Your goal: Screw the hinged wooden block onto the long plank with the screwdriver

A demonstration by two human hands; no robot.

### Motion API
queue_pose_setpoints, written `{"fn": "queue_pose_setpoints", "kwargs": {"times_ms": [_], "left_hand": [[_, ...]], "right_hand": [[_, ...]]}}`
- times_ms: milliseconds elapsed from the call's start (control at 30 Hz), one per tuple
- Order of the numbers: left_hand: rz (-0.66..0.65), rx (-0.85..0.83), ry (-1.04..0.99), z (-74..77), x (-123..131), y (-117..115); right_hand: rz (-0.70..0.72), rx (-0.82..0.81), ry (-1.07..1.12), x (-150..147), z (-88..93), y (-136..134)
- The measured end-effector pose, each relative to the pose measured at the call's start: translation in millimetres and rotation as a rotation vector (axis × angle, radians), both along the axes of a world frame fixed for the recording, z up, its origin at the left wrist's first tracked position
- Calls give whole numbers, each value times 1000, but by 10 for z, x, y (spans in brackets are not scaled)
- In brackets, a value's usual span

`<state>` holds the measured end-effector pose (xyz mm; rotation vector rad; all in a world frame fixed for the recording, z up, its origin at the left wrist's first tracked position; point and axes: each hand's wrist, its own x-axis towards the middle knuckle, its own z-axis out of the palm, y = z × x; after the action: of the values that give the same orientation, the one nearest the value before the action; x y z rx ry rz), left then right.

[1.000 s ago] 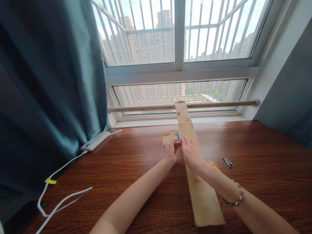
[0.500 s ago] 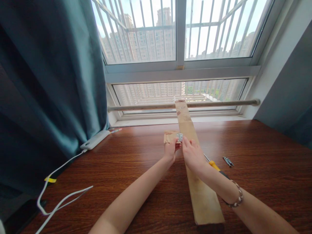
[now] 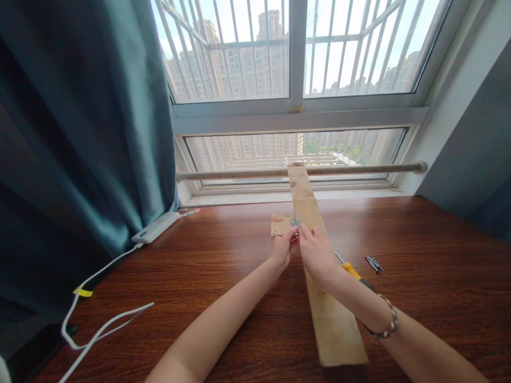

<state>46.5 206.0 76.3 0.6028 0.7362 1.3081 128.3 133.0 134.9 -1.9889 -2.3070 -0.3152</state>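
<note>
A long pale wooden plank (image 3: 331,319) lies on the dark wooden table (image 3: 199,276), running from the near edge to the window rail. A small wood block (image 3: 279,223) sits against its left side. A small metal hinge (image 3: 296,223) bridges the block and the plank. My left hand (image 3: 282,248) rests on the block with its fingers pinched at the hinge. My right hand (image 3: 317,252) lies on the plank, fingertips pinched on the hinge from the right.
A yellow-handled screwdriver (image 3: 351,270) lies just right of the plank, partly under my right forearm. A few screws (image 3: 373,263) lie further right. A white power bank (image 3: 156,227) with white cable (image 3: 99,324) sits at left by the teal curtain (image 3: 80,133).
The two hands have stayed at the hinge with small finger shifts. The view has drifted slightly, so block and hinge sit a little further right.
</note>
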Motion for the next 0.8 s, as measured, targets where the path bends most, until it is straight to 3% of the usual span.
{"fn": "queue_pose_setpoints", "kwargs": {"times_ms": [467,800], "left_hand": [[27,-6,-9,-74,17,23],[24,-11,-27,-38,15,-10]], "right_hand": [[-7,-13,1,-22,36,-19],[1,-22,35,-13,21,-7]]}}
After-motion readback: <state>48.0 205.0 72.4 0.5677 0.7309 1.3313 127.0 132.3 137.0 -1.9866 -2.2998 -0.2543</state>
